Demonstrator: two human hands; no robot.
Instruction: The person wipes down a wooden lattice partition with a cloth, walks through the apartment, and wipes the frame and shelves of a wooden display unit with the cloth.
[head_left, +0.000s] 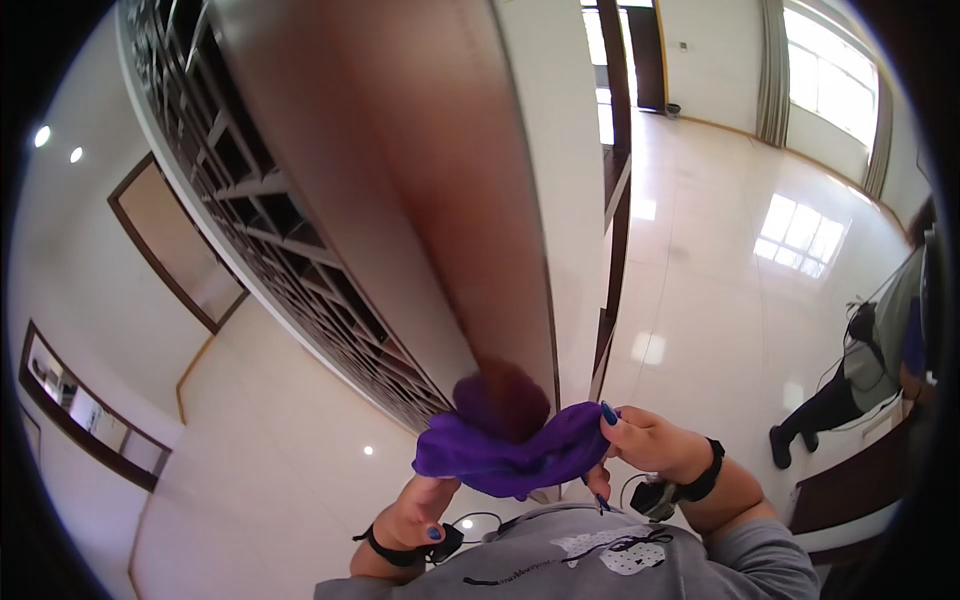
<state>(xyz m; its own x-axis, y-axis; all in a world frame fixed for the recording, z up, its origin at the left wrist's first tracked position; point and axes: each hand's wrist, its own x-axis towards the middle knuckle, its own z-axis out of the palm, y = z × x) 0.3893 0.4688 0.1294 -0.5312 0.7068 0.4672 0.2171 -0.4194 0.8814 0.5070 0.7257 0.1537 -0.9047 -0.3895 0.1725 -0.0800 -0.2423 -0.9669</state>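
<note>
Right hand (pixel 652 440) pinches cloth (pixel 520 458) by panel (pixel 400 130) above glossy floor (pixel 700 240); left hand's (pixel 412 514) grip unclear.

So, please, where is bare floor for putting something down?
Bare floor lies left, between the lattice and the white wall. More bare floor lies right, between the dark post and another person. The middle is crowded: brown panel, purple cloth, left hand, right hand.
</note>
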